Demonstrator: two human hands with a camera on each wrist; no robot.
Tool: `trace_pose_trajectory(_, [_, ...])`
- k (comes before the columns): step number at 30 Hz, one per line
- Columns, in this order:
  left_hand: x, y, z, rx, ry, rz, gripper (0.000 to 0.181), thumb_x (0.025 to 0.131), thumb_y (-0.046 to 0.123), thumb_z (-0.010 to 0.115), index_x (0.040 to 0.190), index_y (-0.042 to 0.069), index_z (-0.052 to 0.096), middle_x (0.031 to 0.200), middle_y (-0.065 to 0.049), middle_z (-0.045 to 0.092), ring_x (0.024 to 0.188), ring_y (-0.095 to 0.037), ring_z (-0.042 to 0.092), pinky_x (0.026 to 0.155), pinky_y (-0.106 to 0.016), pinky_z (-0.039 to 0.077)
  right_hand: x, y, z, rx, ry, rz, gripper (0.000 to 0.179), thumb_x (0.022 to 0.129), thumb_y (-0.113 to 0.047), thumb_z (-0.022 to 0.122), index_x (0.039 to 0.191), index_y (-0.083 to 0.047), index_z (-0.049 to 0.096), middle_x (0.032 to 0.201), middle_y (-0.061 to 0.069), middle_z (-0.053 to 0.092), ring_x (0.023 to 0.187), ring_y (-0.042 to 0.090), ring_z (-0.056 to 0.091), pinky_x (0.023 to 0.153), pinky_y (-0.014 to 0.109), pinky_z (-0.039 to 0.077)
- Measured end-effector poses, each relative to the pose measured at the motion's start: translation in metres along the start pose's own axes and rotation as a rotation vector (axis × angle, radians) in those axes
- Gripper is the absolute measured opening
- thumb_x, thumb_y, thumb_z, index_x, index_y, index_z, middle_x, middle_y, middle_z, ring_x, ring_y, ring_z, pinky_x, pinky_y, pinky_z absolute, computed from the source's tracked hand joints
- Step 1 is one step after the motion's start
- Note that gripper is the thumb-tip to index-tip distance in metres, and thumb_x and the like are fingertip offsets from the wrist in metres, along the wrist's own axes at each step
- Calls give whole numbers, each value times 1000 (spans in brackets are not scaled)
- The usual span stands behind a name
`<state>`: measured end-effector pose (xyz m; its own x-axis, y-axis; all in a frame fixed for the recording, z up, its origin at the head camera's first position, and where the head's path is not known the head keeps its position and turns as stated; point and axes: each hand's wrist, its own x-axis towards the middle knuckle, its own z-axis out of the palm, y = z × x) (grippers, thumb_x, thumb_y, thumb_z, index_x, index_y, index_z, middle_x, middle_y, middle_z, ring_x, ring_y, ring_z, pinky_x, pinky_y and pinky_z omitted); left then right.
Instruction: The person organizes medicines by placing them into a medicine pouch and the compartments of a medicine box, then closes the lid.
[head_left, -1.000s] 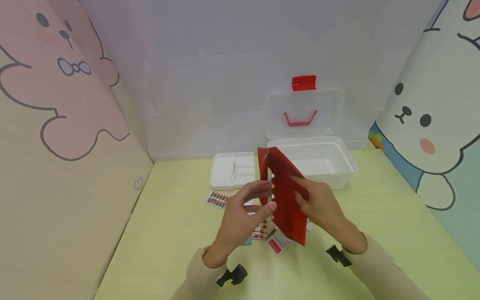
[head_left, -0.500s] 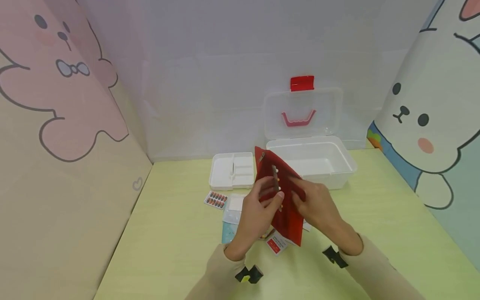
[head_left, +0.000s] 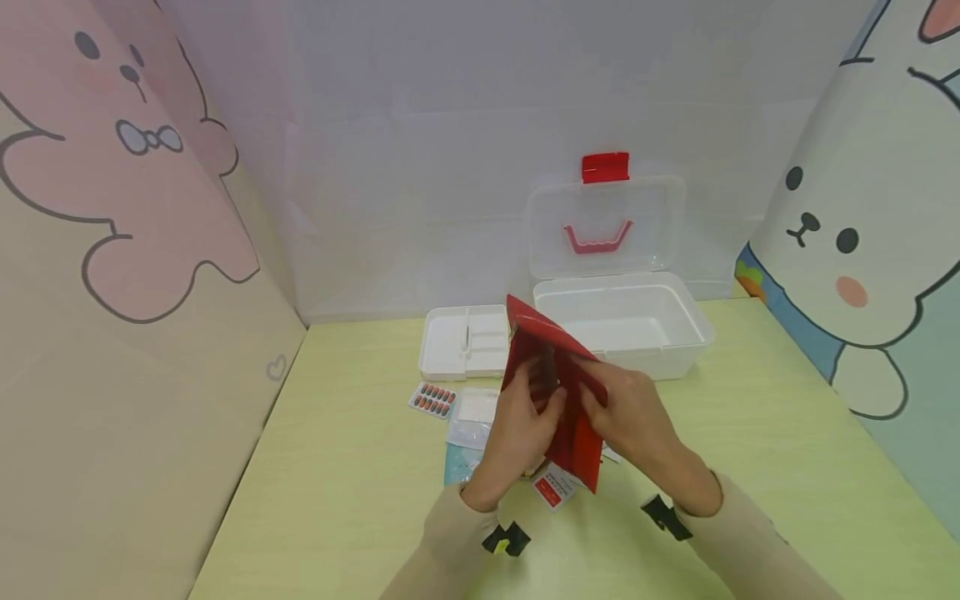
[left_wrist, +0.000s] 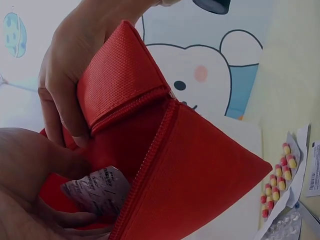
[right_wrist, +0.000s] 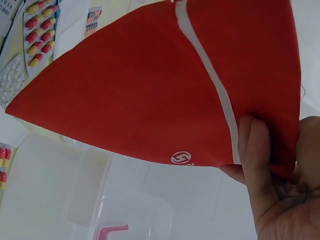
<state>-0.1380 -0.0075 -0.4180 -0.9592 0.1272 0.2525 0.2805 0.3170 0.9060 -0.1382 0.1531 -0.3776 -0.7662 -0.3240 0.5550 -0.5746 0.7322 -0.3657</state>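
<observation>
A red zippered pouch (head_left: 581, 425) is held up above the table, its zipper gaping open. My right hand (head_left: 637, 408) grips the pouch by one side, thumb and fingers on either face of the fabric, as the right wrist view also shows. Inside the mouth of the pouch is my left hand (head_left: 517, 429). In the left wrist view its thumb and fingers pinch a blister pack (left_wrist: 100, 192) with printed silver foil facing up. The head view hides most of that pack behind the fabric and the fingers.
Behind the pouch stands an open white box (head_left: 675, 362) with its clear lid raised. A white divided tray (head_left: 442, 354) lies left of it. Nearby are an orange-and-grey capsule blister pack (head_left: 433, 400), a blue packet (head_left: 459, 465), a red-and-white packet (head_left: 553, 487) and red-and-yellow capsules (left_wrist: 277, 180).
My left hand has moved right and into the pouch with the blister pack, which was outside the opening before. The right hand keeps its grip, and the pouch has tilted slightly.
</observation>
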Motion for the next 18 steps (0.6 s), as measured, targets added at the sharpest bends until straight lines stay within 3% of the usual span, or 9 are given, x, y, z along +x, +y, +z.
trace_pose_trajectory(10, [-1, -5, -1, 36, -51, -7, 46, 97, 26, 58, 139, 11, 45, 132, -9, 61, 114, -23, 65, 93, -36, 55, -1, 1, 2, 2, -19, 18, 29, 82, 0, 70, 112, -2, 69, 96, 14, 75, 72, 22, 69, 67, 38, 59])
trace_pose_trajectory(18, [-3, 5, -10, 57, -70, 0, 48, 96, 27, 60, 140, 12, 46, 135, -4, 59, 117, -23, 64, 94, -35, 54, -2, 1, 1, 16, -21, 34, 33, 83, 1, 69, 116, -2, 68, 99, 15, 74, 73, 23, 69, 67, 39, 59])
